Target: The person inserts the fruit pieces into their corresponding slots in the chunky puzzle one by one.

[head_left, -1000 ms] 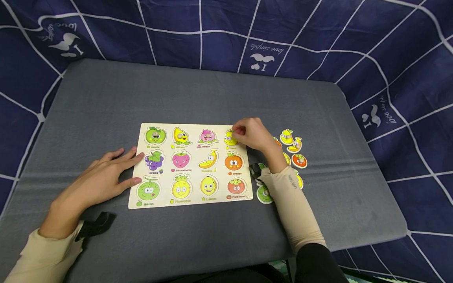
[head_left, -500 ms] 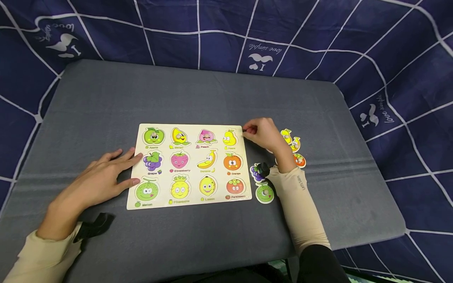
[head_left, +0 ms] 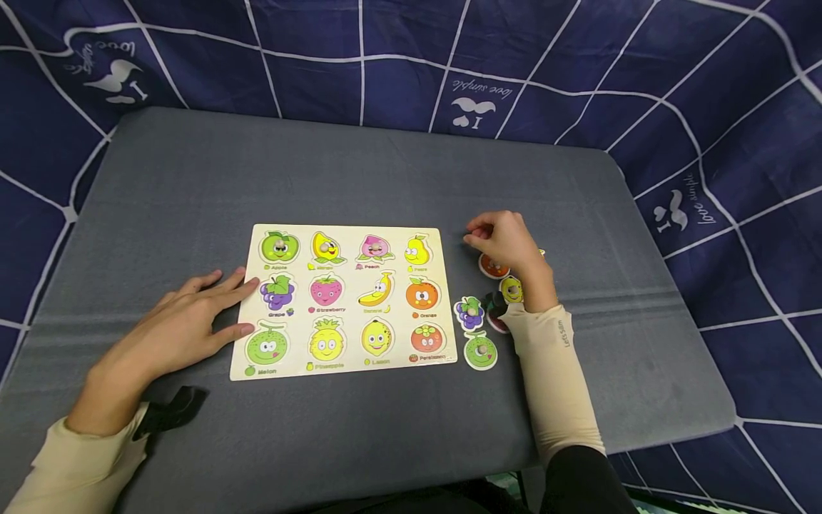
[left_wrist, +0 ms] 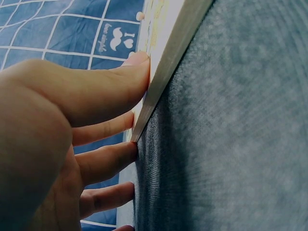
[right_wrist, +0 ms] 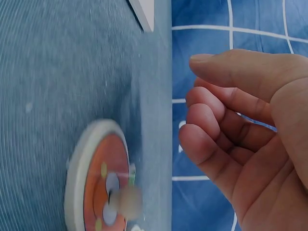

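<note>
A wooden fruit puzzle board (head_left: 349, 303) lies on the grey table. Apple (head_left: 279, 247), mango (head_left: 326, 248) and peach (head_left: 375, 248) pieces with knobs sit in its top row; the pear spot (head_left: 418, 251) shows its flat print. My left hand (head_left: 193, 318) rests with spread fingers at the board's left edge, thumb on its rim in the left wrist view. My right hand (head_left: 507, 239) hovers right of the board with fingers loosely bent and nothing between them. Near it in the right wrist view lies an orange fruit piece (right_wrist: 103, 187) with a knob.
Loose knobbed pieces lie right of the board: a grape piece (head_left: 470, 313), a melon piece (head_left: 480, 352), a yellow piece (head_left: 511, 289) and others partly hidden under the right forearm. A dark blue checked cloth (head_left: 411, 64) hangs around the table's far and side edges.
My right hand has moved right from the pear spot, off the board and toward the loose pieces, uncovering the pear print. The left hand stays at the board's edge.
</note>
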### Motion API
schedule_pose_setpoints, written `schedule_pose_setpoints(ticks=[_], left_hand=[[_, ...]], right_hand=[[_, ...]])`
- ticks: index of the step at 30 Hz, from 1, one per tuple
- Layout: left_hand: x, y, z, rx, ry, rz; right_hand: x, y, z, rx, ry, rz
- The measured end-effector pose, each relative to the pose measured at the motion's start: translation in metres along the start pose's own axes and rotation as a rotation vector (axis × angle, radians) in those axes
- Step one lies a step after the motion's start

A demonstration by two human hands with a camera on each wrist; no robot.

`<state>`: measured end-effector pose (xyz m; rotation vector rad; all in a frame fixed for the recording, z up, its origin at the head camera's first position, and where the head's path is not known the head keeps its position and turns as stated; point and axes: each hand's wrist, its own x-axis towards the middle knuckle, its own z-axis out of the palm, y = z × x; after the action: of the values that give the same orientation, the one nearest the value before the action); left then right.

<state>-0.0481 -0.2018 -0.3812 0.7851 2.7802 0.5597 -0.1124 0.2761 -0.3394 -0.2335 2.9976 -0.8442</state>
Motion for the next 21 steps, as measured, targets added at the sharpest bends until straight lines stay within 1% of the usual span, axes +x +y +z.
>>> schedule_pose_setpoints(ticks=[16, 21], left_hand=[[0.001, 0.000, 0.000, -0.003, -0.010, -0.006], [0.001, 0.000, 0.000, -0.005, -0.007, -0.001]], right_hand=[[-0.010, 0.031, -0.013, -0.019, 0.073, 0.049], [-0.012, 0.040, -0.017, -0.028, 0.069, 0.096]])
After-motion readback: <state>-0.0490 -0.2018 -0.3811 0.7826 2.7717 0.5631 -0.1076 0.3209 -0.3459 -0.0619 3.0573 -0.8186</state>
